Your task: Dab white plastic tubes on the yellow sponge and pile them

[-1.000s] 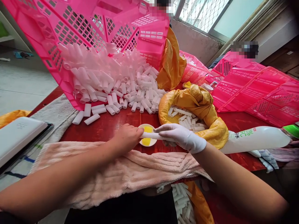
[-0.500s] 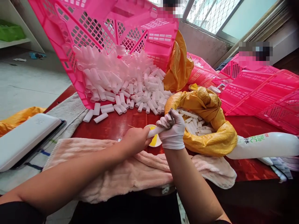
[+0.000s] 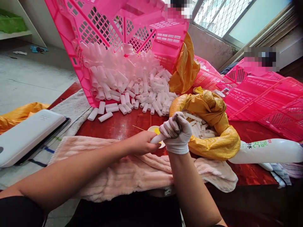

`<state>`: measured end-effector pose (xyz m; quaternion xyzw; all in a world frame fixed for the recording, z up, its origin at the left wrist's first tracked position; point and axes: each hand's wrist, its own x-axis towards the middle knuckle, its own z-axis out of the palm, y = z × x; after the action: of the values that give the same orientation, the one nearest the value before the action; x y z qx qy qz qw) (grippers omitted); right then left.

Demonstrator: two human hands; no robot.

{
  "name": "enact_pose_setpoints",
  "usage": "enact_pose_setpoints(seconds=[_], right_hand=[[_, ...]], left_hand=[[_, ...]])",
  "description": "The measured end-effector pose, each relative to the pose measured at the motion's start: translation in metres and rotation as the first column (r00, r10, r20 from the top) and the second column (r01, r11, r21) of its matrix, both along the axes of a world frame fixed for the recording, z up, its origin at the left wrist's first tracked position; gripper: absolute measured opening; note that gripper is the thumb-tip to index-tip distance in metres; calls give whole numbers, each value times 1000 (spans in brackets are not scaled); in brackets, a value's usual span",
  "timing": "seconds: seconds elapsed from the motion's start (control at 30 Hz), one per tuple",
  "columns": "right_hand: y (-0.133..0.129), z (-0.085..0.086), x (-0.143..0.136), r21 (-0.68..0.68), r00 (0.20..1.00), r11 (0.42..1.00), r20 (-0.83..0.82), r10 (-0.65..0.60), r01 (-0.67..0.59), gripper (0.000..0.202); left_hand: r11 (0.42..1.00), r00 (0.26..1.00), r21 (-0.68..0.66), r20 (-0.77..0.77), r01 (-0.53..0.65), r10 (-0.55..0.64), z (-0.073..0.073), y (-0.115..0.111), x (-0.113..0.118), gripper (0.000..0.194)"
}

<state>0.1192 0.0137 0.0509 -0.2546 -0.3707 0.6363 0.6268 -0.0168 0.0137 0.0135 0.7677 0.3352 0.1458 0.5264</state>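
My bare left hand [image 3: 145, 143] is closed on one end of a short white plastic tube [image 3: 158, 138]. My right hand [image 3: 178, 130], in a white glove with dark-stained fingertips, is wrapped round the tube's other end. A thin stick [image 3: 138, 127] juts up leftward above my left hand; its lower end is hidden. Behind the tube, partly covered by my hands, is a small white dish [image 3: 151, 128] with something yellow in it. Just beyond my right hand lies a rolled-down yellow woven sack [image 3: 214, 149] holding many white tubes [image 3: 201, 127].
A tilted pink crate [image 3: 63, 47] spills loose white tubes [image 3: 142, 94] onto the red table [image 3: 94, 129]. A pink towel [image 3: 113, 176] covers the front edge. A white power bank [image 3: 33, 135] lies left, a white bottle [image 3: 270, 151] right. Other pink crates [image 3: 258, 97] stand behind.
The whole view has shifted slightly. Both hands stay on the tube; less of it shows between them, and they cover more of the dish. The thin stick shows more.
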Motion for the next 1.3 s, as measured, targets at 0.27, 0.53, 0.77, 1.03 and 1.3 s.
enact_pose_setpoints(seconds=[0.27, 0.53, 0.77, 1.03, 1.3], right_hand=[[0, 3, -10, -156, 944, 939, -76, -321, 306, 32], [-12, 4, -3, -48, 995, 996, -53, -79, 76, 23], [1, -5, -11, -261, 864, 854, -116, -491, 450, 32], [-15, 8, 6, 10, 987, 990, -83, -139, 140, 20], [-83, 27, 83, 45, 826, 871, 295, -480, 490, 26]], left_hand=[[873, 865, 471, -378, -126, 329, 3, -9, 8, 20], [993, 994, -32, 4, 113, -113, 8, -9, 3, 17], [846, 830, 523, -424, -102, 362, 3, -10, 13, 23], [989, 984, -33, -95, 145, -148, 7, -1, 0, 14], [996, 986, 43, -154, 72, -65, 7, -6, 0, 22]])
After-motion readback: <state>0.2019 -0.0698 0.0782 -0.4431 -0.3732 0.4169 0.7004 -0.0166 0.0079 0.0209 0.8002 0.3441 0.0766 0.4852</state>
